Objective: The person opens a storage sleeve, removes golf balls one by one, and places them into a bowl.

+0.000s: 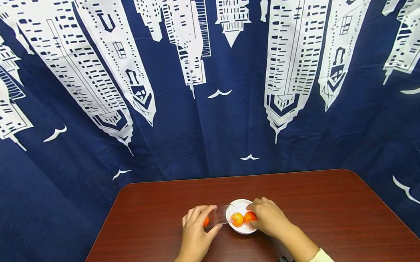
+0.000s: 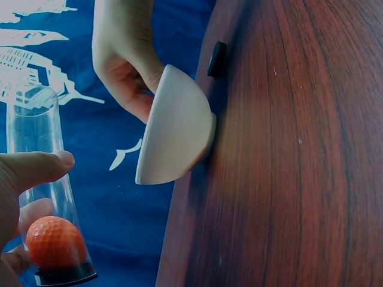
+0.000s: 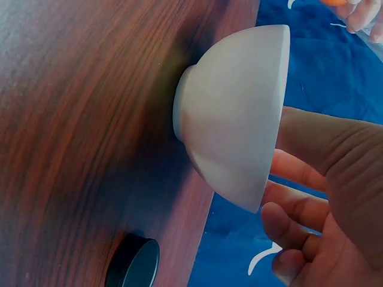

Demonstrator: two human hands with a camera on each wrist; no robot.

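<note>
My left hand (image 1: 195,233) grips a clear plastic tube (image 1: 220,215) that is tilted, its open end over the left rim of the white bowl (image 1: 240,231). Inside the tube an orange golf ball (image 2: 56,243) rests at the bottom, against a black end cap (image 2: 66,275). The bowl holds a lighter orange ball (image 1: 238,220) and a red-orange ball (image 1: 250,216). Reaching in from the right, my right hand (image 1: 269,217) has thumb and fingers around the red-orange ball. In both wrist views the bowl wall hides these fingertips and the balls inside.
A black round cap (image 3: 134,263) lies on the brown wooden table (image 1: 147,231), near my right wrist. Behind the table's far edge hangs a dark blue curtain (image 1: 203,147) printed with white buildings and birds.
</note>
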